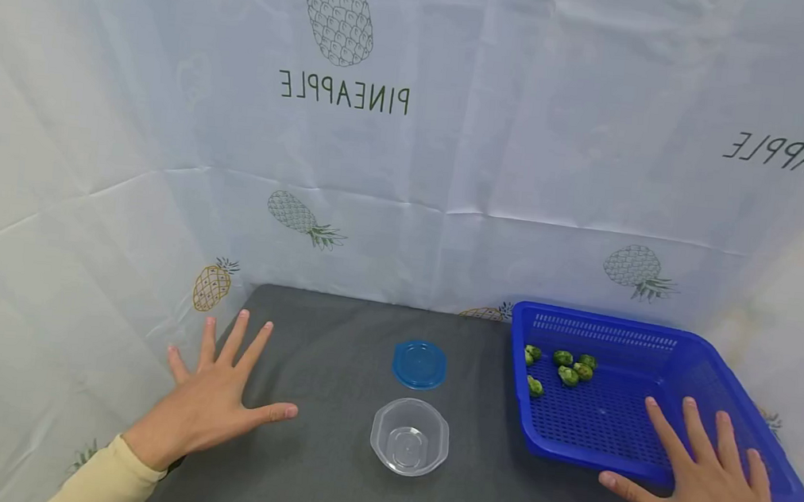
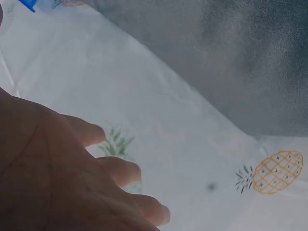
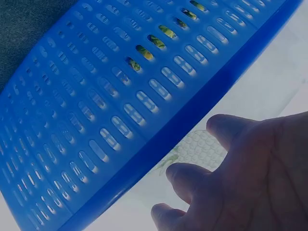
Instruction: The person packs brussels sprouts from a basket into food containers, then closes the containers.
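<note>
My left hand is spread with straight fingers over the left side of the grey table, holding nothing. On the right, my right hand spreads its fingers too, overlapping the near edge of a blue plastic basket in the head view. Several Brussels sprouts lie at the basket's left end. Between the hands stands a clear plastic bowl with nothing in it. Just behind it lies a round blue lid. In the right wrist view the fingers appear beside the basket's slotted wall.
A dark grey cloth covers the table. White curtains printed with pineapples hang behind it and along both sides. The basket takes up the table's right end, close to the curtain.
</note>
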Demonstrator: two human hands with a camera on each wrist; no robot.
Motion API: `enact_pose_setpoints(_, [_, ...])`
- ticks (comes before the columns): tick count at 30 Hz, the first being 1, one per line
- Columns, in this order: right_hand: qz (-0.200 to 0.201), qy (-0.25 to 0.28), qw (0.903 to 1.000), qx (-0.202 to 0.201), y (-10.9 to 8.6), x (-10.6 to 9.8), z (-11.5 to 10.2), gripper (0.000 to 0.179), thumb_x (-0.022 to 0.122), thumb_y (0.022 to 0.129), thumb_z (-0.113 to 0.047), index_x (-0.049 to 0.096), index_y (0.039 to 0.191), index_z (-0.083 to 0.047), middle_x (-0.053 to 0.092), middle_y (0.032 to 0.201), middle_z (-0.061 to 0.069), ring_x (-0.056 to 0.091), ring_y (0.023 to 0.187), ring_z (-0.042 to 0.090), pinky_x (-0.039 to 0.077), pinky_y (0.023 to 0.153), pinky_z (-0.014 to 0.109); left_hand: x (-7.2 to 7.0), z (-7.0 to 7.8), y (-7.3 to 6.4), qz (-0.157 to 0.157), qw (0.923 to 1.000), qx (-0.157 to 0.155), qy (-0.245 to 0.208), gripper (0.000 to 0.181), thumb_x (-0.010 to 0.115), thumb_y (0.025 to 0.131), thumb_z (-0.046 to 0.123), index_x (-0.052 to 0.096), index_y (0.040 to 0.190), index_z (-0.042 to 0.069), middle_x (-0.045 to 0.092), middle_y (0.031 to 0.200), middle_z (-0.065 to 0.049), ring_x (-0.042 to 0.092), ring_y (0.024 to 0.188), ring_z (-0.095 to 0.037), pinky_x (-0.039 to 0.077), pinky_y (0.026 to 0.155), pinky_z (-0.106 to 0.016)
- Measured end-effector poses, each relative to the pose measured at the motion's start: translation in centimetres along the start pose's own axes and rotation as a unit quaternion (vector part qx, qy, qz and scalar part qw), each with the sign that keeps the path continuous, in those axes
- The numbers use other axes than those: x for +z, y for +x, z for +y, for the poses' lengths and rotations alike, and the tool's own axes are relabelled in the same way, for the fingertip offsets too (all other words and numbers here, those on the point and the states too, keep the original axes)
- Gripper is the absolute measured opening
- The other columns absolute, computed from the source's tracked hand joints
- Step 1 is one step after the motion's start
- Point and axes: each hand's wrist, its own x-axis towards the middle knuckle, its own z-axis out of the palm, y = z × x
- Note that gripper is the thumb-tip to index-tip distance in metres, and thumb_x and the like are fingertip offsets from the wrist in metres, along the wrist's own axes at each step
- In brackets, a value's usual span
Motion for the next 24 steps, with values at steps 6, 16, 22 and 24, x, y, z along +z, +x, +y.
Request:
enact_pose_setpoints(6, [0.008, 0.003, 1.0000, -0.005, 0.3, 0.2, 0.4, 0.127, 0.058, 0.092, -0.087, -0.008, 0.174, -0.015, -0.007, 0.169, 0.045, -0.019, 0.149, 0.073, -0.001, 0.108, 0.095, 0.0, 0.4, 0.0, -0.002, 0.9998, 0.003, -0.020, 0.126, 0.066, 0.087, 0.087, -0.003, 0.176, 0.030, -0.014, 0.182, -0.012, -0.014, 0.158, -0.069, -0.004, 0.100, -0.102])
enact_pose_setpoints(16, [0.000, 0.036, 0.9985, -0.042, 1.7, -2.4, 0.5, 0.112, 0.060, 0.100, -0.075, 0.007, 0.175, -0.010, 0.003, 0.170, 0.046, 0.000, 0.152, 0.074, 0.020, 0.101, 0.098, 1.6, 2.3, 1.3, 0.030, 0.9845, 0.037, -0.169, 0.110, 0.071, 0.095, 0.072, 0.013, 0.176, 0.026, 0.014, 0.182, -0.014, 0.028, 0.163, -0.048, 0.036, 0.121, -0.078])
enact_pose_setpoints(22, [0.010, 0.069, 0.9958, -0.060, 3.2, -5.2, -0.1, 0.107, 0.063, 0.101, -0.069, 0.016, 0.173, -0.004, 0.017, 0.169, 0.045, 0.022, 0.147, 0.074, 0.027, 0.102, 0.094, 3.8, 4.3, 2.7, 0.047, 0.9561, 0.052, -0.285, 0.078, 0.072, 0.102, 0.054, 0.039, 0.167, 0.025, 0.048, 0.167, -0.009, 0.070, 0.131, -0.032, 0.062, 0.104, -0.055])
enact_pose_setpoints(24, [0.018, 0.076, 0.9942, -0.074, 3.7, -6.0, -0.4, 0.104, 0.064, 0.102, -0.067, 0.021, 0.173, -0.004, 0.025, 0.168, 0.043, 0.029, 0.146, 0.072, 0.030, 0.103, 0.092, 4.5, 5.1, 3.0, 0.030, 0.9456, 0.049, -0.320, 0.069, 0.073, 0.103, 0.050, 0.045, 0.163, 0.027, 0.053, 0.163, -0.006, 0.072, 0.127, -0.025, 0.064, 0.102, -0.049])
